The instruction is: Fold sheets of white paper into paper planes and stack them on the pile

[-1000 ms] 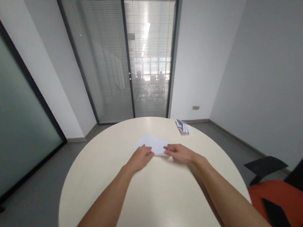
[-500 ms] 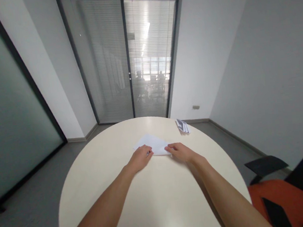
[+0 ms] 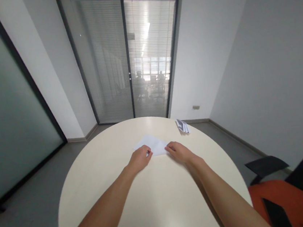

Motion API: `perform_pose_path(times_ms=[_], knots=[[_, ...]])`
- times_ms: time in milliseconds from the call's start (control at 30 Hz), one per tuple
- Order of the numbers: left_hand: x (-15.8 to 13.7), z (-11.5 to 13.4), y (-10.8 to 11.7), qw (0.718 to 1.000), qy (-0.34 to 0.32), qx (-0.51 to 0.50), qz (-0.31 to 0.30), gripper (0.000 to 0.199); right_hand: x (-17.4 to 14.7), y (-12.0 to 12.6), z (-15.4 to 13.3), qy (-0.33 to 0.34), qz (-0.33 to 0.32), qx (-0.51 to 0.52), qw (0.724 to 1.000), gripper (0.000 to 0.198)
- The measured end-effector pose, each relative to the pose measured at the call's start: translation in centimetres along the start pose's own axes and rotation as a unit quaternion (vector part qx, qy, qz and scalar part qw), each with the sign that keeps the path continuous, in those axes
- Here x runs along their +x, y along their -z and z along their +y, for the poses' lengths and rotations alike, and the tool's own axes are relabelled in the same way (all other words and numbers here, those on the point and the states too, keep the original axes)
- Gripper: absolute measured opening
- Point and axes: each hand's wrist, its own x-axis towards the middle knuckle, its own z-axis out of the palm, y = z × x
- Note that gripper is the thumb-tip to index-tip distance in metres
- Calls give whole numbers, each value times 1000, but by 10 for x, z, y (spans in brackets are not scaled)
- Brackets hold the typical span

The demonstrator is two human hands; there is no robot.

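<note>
A white sheet of paper lies on the round table, one corner pointing away from me and its near edge running between my hands. At its left side my left hand is closed, thumb and fingers pinching the near edge. My right hand pinches the right end of the same edge between thumb and fingers. Both hands cover parts of the paper, so its side corners are partly hidden.
The pale round table fills the middle of the view. Near its far right rim lies a folded printed paper. An orange chair with black armrests stands at the right. Glass doors with blinds are beyond the table.
Almost nothing differs. My right hand has shifted and lifted very slightly along the paper's near edge; my left hand stays nearly in place.
</note>
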Motion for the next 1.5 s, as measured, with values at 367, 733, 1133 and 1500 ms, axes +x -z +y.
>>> perform_pose_path(times_ms=[367, 733, 1133, 1500], knots=[[-2, 5, 3, 999, -36, -17, -16, 36, 3, -8, 0, -50, 18, -54, 997, 42], [-1, 6, 4, 997, -65, 15, -26, 30, -2, -10, -4, -62, 46, -49, 996, 29], [1, 3, -1, 996, -78, 48, -12, 29, -2, -22, -34, 146, -1, -3, 989, 46], [-1, 11, 5, 995, -79, 61, -32, 32, -1, -37, -11, -4, -111, -25, 993, 79]])
